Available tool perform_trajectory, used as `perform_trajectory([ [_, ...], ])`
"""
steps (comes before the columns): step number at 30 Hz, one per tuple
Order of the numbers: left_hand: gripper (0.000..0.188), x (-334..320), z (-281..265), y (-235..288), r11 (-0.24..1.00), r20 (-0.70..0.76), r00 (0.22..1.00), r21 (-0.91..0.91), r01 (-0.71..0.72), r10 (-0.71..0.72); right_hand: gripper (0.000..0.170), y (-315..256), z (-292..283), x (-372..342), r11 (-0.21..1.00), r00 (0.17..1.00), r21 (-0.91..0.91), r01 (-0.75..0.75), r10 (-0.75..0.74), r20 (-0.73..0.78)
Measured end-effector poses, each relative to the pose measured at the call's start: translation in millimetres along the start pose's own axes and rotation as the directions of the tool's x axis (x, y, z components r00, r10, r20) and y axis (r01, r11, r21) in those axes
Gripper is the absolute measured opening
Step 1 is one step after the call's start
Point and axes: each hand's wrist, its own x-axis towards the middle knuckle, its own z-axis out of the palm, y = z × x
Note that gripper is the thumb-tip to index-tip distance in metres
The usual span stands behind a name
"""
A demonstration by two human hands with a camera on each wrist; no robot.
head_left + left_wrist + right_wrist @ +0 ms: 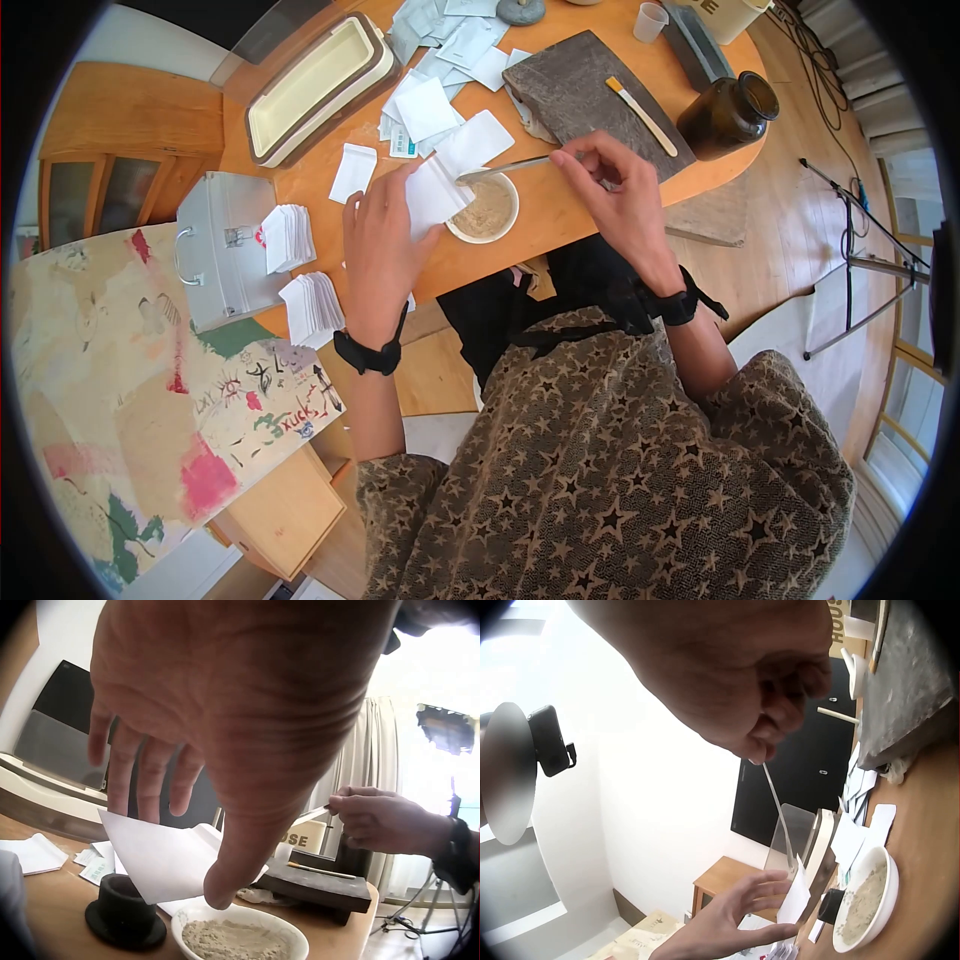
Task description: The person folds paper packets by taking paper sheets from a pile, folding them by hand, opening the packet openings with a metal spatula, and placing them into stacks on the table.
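Note:
My left hand (385, 235) holds a white paper packet (436, 192) between thumb and fingers, over the left rim of a white bowl (512, 222) of beige powder (240, 939). My right hand (622, 200) pinches the end of a thin metal spatula (520, 165), whose far tip lies at the packet's edge above the bowl. In the right wrist view the spatula (778, 808) reaches down to the packet (795, 896). A black round holder (126, 911) stands beside the bowl in the left wrist view.
Folded white packets (314, 308) stand at the table's left edge by a silver case (225, 260). Behind the bowl lie loose sachets (468, 42) and a cream tray (315, 85). A dark slab (580, 75) with a brush (640, 115) and a brown jar (722, 122) are at right.

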Motion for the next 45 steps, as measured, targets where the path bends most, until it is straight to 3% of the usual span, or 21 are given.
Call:
perform_trajectory([
  [3, 0.074, -2.3, -4.4, 10.7, 1.000, 0.041, 0.999, -0.029, 0.010, -0.008, 0.016, 1.4, 1.1, -0.4, 1.000, 1.000, 0.017, -0.006, 0.006, 0.017],
  [5, 0.074, -4.0, -3.4, 12.7, 0.999, -0.040, 0.998, -0.022, -0.048, 0.048, 0.016, 2.5, 0.7, -0.5, 1.000, 1.000, 0.000, -0.018, 0.017, 0.017],
  [15, 0.074, -5.5, 0.1, 23.3, 0.997, -0.072, 0.995, -0.051, -0.066, 0.062, 0.017, -1.2, 0.4, -2.6, 0.999, 0.999, 0.009, -0.040, 0.040, 0.030],
  [45, 0.077, -4.0, 0.3, 25.9, 0.995, -0.070, 0.997, 0.093, 0.043, -0.037, 0.016, 9.5, -3.5, -1.1, 0.998, 0.997, 0.008, -0.069, 0.069, 0.026],
])
